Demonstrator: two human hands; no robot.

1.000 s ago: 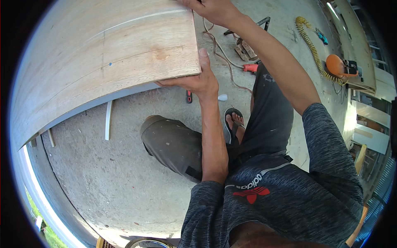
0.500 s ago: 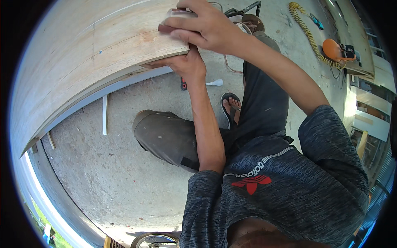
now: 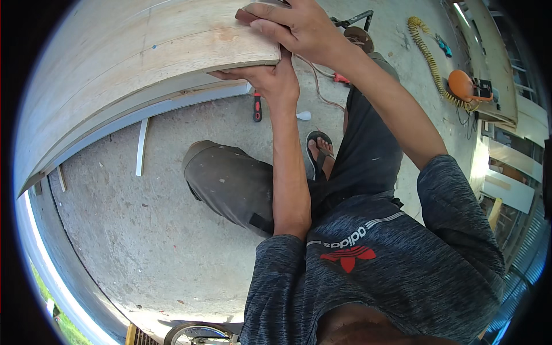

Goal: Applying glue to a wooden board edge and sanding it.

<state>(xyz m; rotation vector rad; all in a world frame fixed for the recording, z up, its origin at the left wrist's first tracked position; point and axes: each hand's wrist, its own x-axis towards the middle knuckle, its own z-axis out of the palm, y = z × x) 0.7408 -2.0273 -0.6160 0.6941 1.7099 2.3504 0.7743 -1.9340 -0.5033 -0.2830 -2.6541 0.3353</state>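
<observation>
A pale plywood board [image 3: 144, 52] spans the upper left, its end edge near the top middle. My right hand [image 3: 305, 29] is closed on reddish-brown sandpaper [image 3: 246, 15], pressed to the board's top face near that end. Part of what the fingers wrap lies beyond the top of the picture. Under the corner, my left hand [image 3: 273, 83] grips the board from below. Its fingers run along the underside and are partly hidden by the wood.
On the concrete floor lie a red-and-black handled tool [image 3: 257, 108], a white piece [image 3: 303, 115] and a white strip [image 3: 142, 148]. A yellow coiled hose [image 3: 428, 54] and an orange rounded tool [image 3: 460, 85] are at the right. A bicycle wheel [image 3: 198, 334] shows at the bottom.
The whole view has shifted, so the board's end sits farther right and higher. My right hand with the sandpaper has slid slightly away from the board's corner. My left hand keeps its grip.
</observation>
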